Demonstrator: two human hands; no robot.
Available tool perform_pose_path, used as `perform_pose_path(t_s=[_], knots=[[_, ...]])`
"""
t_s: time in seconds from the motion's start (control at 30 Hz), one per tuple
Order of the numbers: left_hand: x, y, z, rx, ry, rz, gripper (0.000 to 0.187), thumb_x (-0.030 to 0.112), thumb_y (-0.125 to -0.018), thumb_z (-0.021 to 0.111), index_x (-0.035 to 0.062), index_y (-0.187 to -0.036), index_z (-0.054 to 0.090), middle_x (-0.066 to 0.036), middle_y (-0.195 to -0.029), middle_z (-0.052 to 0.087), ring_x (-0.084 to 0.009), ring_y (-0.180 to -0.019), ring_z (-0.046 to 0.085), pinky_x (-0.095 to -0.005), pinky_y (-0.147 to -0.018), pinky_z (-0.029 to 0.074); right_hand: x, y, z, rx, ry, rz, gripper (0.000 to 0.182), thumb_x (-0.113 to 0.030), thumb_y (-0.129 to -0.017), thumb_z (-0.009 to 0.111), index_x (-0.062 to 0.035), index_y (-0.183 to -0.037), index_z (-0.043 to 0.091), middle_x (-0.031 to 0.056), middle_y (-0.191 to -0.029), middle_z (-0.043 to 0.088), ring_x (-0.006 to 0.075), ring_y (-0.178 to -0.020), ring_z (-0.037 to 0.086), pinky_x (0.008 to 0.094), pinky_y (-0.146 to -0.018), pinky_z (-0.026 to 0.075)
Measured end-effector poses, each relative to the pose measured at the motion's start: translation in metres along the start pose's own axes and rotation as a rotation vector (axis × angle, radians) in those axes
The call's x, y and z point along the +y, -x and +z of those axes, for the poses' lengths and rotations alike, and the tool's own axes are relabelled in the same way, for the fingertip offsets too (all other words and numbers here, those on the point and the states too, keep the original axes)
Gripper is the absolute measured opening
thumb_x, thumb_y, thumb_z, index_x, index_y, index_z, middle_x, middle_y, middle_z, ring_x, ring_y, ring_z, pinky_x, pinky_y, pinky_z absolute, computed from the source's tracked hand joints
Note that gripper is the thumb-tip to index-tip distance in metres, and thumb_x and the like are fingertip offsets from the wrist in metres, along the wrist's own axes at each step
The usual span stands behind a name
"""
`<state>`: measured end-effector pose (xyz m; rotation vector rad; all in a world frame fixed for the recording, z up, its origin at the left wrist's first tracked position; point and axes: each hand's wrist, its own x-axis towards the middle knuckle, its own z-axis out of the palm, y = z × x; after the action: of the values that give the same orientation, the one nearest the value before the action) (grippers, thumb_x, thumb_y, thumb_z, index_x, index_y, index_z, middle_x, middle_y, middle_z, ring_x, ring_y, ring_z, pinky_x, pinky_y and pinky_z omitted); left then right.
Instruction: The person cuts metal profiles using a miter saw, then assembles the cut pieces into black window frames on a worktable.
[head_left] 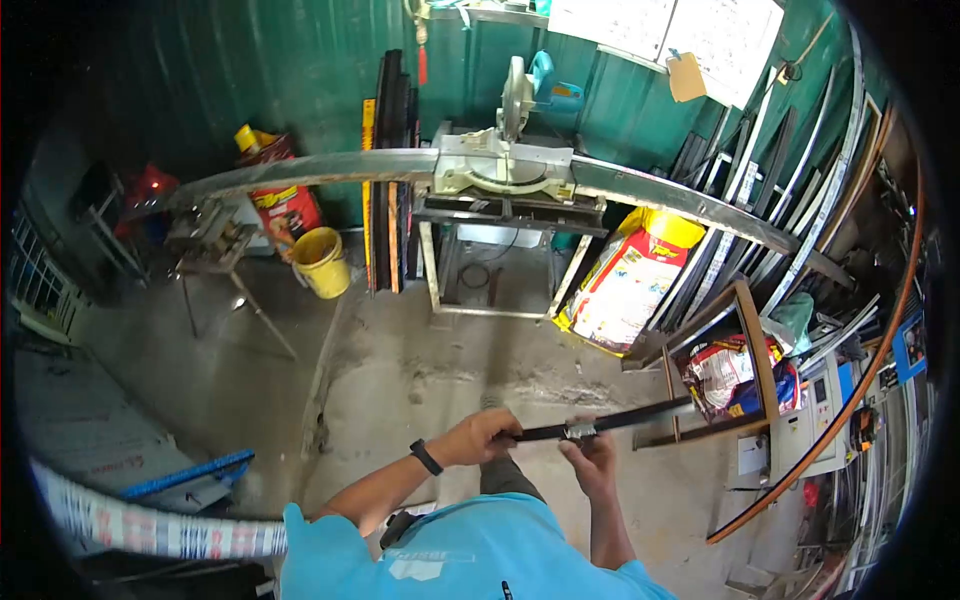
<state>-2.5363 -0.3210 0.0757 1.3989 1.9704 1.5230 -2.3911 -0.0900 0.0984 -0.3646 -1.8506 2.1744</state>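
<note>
- Dark bar [648, 412]: one, held above the floor [400, 360] before the person's waist; silver piece [579, 430] on it.
- Left hand [488, 437]: fingers curled around one end, presumably steadying it.
- Right hand [596, 468]: fingers gripping at the silver piece, likely bearing the overhang.
- Saw [516, 98]: by the wall [310, 80], flanked by rails [310, 167], seemingly supports for long lengths.

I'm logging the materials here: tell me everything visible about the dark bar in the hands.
The bar is long, narrow and black, paler toward its right end; its material is unclear. The left hand and right hand hold it crosswise above the floor; a small silvery piece shows at the right hand.
</note>
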Motion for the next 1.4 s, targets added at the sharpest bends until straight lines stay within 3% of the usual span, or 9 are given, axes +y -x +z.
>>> perform_pose_path(t_s=[0.2, 0.27, 0.53, 0.77, 0.9, 1.0, 1.17, 1.2, 1.4], knots=[[-0.153, -0.153, -0.171, 0.275, -0.216, -0.101, 0.016, 0.000, -0.083, 0.072, 0.0036, -0.098, 0.069, -0.014, -0.089, 0.066, -0.0334, -0.086, 0.066, -0.0428, -0.077, 0.053, -0.007, -0.245, -0.016, -0.193, 0.740, 0.177, 0.053, -0.023, -0.091, 0.082, -0.0049, -0.136, 0.059, 0.0130, -0.118, 0.069, 0.0216, -0.107, 0.067, 0.0380, -0.088, 0.058], [-0.189, -0.196, -0.242, 0.373, -0.297, -0.059, 0.015, -0.001, -0.081, 0.071, 0.0040, -0.096, 0.070, -0.014, -0.087, 0.066, -0.0347, -0.084, 0.066, -0.0433, -0.075, 0.053, -0.061, -0.322, 0.009, -0.227, 0.611, 0.127, 0.048, -0.027, -0.095, 0.079, -0.0045, -0.133, 0.062, 0.0117, -0.118, 0.071, 0.0209, -0.103, 0.068, 0.0369, -0.090, 0.057], [-0.341, -0.384, -0.459, 0.302, -0.761, -0.094, 0.011, 0.005, -0.086, 0.067, 0.0088, -0.092, 0.075, -0.013, -0.095, 0.068, -0.0369, -0.096, 0.064, -0.0502, -0.079, 0.054, -0.255, -0.599, 0.152, 0.207, 0.643, -0.720, 0.045, -0.023, -0.096, 0.078, -0.0007, -0.131, 0.063, 0.0109, -0.120, 0.070, 0.0172, -0.104, 0.067, 0.0329, -0.089, 0.055], [-0.432, -0.466, -0.488, 0.292, -0.775, -0.108, 0.015, 0.008, -0.084, 0.070, 0.0098, -0.097, 0.077, -0.009, -0.098, 0.067, -0.0355, -0.098, 0.063, -0.0487, -0.085, 0.055, -0.323, -0.764, 0.216, 0.386, 1.305, -0.772, 0.081, -0.054, -0.092, 0.076, 0.0001, -0.146, 0.050, 0.0252, -0.140, 0.059, 0.0353, -0.127, 0.061, 0.0447, -0.108, 0.049], [-0.442, -0.479, -0.479, 0.340, -0.681, -0.049, 0.026, 0.003, -0.083, 0.064, 0.0101, -0.104, 0.078, -0.008, -0.102, 0.070, -0.0346, -0.099, 0.062, -0.0474, -0.085, 0.055, -0.321, -0.842, 0.206, 0.413, 1.532, -0.423, 0.114, -0.076, -0.087, 0.065, 0.0129, -0.152, 0.037, 0.0367, -0.149, 0.051, 0.0434, -0.143, 0.050, 0.0463, -0.118, 0.041], [-0.447, -0.479, -0.474, 0.365, -0.638, -0.010, 0.025, 0.008, -0.087, 0.064, 0.0103, -0.107, 0.078, -0.008, -0.105, 0.071, -0.0338, -0.100, 0.062, -0.0450, -0.087, 0.054, -0.315, -0.872, 0.207, 0.389, 1.441, -0.136, 0.115, -0.080, -0.088, 0.062, 0.0125, -0.152, 0.039, 0.0342, -0.143, 0.056, 0.0421, -0.137, 0.055, 0.0450, -0.117, 0.041], [-0.456, -0.482, -0.473, 0.363, -0.630, 0.056, 0.023, 0.008, -0.087, 0.067, 0.0104, -0.107, 0.077, -0.008, -0.103, 0.070, -0.0333, -0.099, 0.062, -0.0449, -0.087, 0.054, -0.308, -0.862, 0.196, 0.168, 0.828, 0.102, 0.083, -0.075, -0.097, 0.053, 0.0059, -0.107, 0.069, 0.0134, -0.091, 0.072, 0.0186, -0.071, 0.072, 0.0366, -0.063, 0.062], [-0.453, -0.483, -0.474, 0.367, -0.624, 0.067, 0.023, 0.008, -0.087, 0.067, 0.0104, -0.107, 0.077, -0.008, -0.103, 0.070, -0.0332, -0.099, 0.062, -0.0449, -0.086, 0.054, -0.300, -0.851, 0.200, 0.206, 0.802, 0.023, 0.087, -0.073, -0.099, 0.050, 0.0117, -0.102, 0.069, 0.0190, -0.089, 0.073, 0.0258, -0.067, 0.073, 0.0391, -0.056, 0.060], [-0.459, -0.484, -0.470, 0.320, -0.602, 0.053, 0.027, 0.007, -0.086, 0.066, 0.0102, -0.111, 0.077, -0.009, -0.108, 0.069, -0.0323, -0.106, 0.063, -0.0433, -0.093, 0.054, -0.228, -0.783, 0.183, 0.307, 0.662, 0.040, 0.093, -0.079, -0.102, 0.029, 0.0053, -0.112, 0.068, 0.0173, -0.087, 0.073, 0.0227, -0.069, 0.071, 0.0362, -0.060, 0.059]])
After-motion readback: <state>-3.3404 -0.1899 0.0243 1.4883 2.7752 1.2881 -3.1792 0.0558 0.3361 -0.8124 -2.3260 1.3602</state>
